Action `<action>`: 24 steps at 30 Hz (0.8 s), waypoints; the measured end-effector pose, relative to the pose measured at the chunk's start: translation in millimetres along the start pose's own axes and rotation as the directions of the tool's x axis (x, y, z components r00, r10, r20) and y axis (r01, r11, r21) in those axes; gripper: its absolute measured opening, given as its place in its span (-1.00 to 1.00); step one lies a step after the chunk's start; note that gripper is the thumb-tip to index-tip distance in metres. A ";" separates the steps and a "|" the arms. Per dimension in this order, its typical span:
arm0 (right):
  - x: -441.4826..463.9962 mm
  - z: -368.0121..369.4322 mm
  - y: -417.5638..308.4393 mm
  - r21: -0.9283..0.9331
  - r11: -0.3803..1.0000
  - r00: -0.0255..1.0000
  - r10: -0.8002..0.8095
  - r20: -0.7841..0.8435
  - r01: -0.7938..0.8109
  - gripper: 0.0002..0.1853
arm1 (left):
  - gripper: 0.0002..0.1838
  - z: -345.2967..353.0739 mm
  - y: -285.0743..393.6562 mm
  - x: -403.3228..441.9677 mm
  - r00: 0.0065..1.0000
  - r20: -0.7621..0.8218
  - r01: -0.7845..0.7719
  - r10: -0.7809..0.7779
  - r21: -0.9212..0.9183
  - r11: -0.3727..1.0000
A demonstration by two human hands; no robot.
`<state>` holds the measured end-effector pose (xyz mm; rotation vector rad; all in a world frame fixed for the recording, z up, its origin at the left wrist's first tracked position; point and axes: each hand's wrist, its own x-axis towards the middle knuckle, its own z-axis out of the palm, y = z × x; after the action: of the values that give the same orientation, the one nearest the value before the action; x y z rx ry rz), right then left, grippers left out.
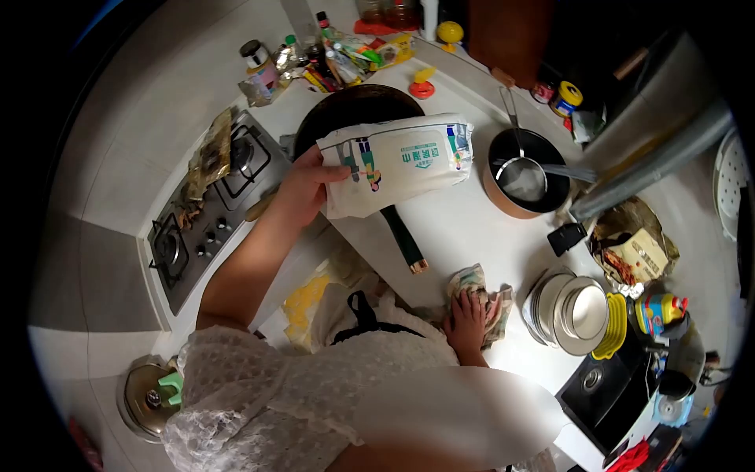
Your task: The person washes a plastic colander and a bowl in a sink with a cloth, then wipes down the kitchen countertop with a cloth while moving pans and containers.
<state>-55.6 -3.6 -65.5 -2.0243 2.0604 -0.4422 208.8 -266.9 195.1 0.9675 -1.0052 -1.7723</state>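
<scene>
My left hand [303, 187] grips one end of a white pack of kitchen wet wipes [409, 161], thumb on top, raised above the counter. Behind the pack is a dark wok [358, 101], partly hidden; a dark green handle [403, 240] shows below the pack. On the counter, my right hand [466, 321] presses on a crumpled patterned cloth [495, 311], its fingers lying over the fabric. Right of the cloth stands a stack of plates and bowls [562, 311].
On the left is a gas stove [208, 212]. A pot [494, 185] with a strainer [522, 179] stands at the back right. Bottles and packets [338, 63] crowd the back corner. A black sink [602, 389] and yellow rack [612, 330] lie to the right.
</scene>
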 end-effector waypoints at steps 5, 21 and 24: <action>0.3 4.9 2.6 -0.044 0.999 1.000 -0.005 0.021 0.006 -0.44 | -0.58 -34.8 31.4 -10.9 0.985 -0.155 -0.065 0.069 0.034 0.997; 8.4 11.0 -4.1 -0.193 0.978 0.982 0.107 0.156 -0.076 -0.46 | -0.76 -312.8 73.6 140.8 0.601 -0.698 -0.414 0.390 0.145 0.899; 5.6 21.2 -6.6 -0.280 0.956 0.983 0.129 0.129 -0.089 -0.44 | -0.72 -350.2 66.5 200.4 0.542 -0.760 -0.274 0.359 0.244 0.930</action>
<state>-42.0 -10.5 -82.6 -2.0021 2.2289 0.0148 475.5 -555.7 82.7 1.3605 -0.6035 -0.8001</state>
